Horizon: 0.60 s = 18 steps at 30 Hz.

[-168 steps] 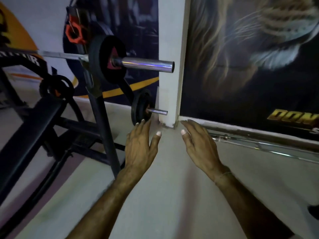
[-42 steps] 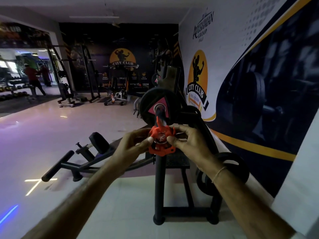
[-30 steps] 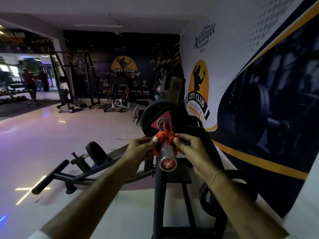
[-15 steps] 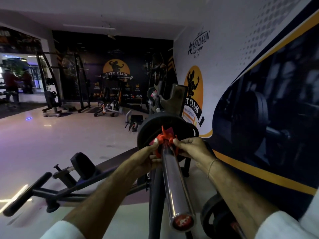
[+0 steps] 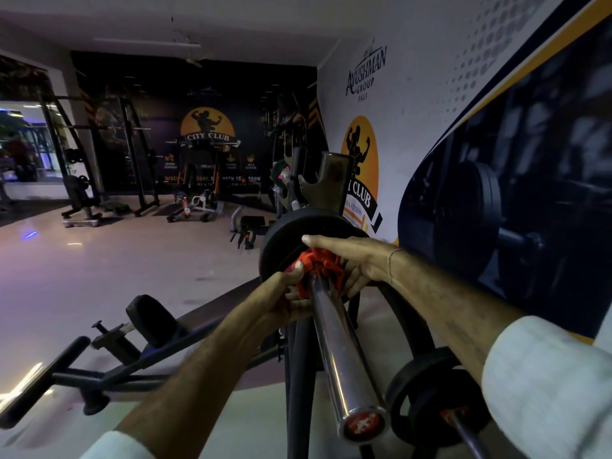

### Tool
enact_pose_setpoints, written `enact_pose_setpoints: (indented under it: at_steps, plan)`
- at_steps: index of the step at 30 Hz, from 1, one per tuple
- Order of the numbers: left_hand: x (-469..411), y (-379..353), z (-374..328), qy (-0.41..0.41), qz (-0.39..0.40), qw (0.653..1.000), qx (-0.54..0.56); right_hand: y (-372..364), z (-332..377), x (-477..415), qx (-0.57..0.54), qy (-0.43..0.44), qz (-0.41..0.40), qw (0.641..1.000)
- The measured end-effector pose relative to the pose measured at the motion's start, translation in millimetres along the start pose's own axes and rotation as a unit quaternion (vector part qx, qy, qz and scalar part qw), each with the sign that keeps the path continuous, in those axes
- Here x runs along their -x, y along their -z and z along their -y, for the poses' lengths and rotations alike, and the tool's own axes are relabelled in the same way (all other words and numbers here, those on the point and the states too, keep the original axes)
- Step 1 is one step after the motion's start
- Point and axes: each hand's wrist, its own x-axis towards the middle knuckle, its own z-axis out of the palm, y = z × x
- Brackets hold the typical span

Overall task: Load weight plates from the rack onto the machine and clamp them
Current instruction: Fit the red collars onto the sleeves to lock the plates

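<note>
Both hands, left (image 5: 284, 298), right (image 5: 356, 260), gripping red collar (image 5: 318, 266) on barbell sleeve (image 5: 337, 342) against black plate (image 5: 281, 240)

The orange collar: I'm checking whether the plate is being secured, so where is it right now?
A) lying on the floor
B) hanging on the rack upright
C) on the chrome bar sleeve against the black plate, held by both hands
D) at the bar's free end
C: the orange collar sits around the chrome bar sleeve right at the black plate, with the left hand and right hand gripping it.

Both hands largely hide the red clamp (image 5: 318, 267).
</note>
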Motion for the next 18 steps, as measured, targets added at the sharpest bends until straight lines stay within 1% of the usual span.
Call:
enact_pose_setpoints:
  at_steps: [2,5,8,10,14,18]
  plan:
    - [-0.5,1.2,-1.6,0.002,-0.006,1.0,0.005,0.7,-1.0,-2.2,-0.028,-0.01,-0.005,1.0]
    - [-2.2,1.8,-2.2,0.01,-0.02,1.0,0.01,8.1,-5.7,-1.8,-0.08,-0.029,0.012,0.996]
    - [-2.3,2.1,-0.5,0.019,-0.024,0.999,0.017,18.5,-22.4,-4.6,-0.145,-0.026,0.019,0.989]
    - [-0.4,0.1,-0.5,0.022,-0.024,0.999,0.016,20.9,-36.5,-7.0,-0.194,-0.014,0.013,0.981]
    - [3.7,-5.1,-4.9,0.022,-0.027,0.999,0.017,16.9,-48.3,-6.4,-0.254,-0.007,0.051,0.966]
    - [1.8,-4.6,-5.7,0.029,-0.036,0.999,0.013,13.7,-53.9,-7.6,-0.329,-0.006,0.053,0.943]
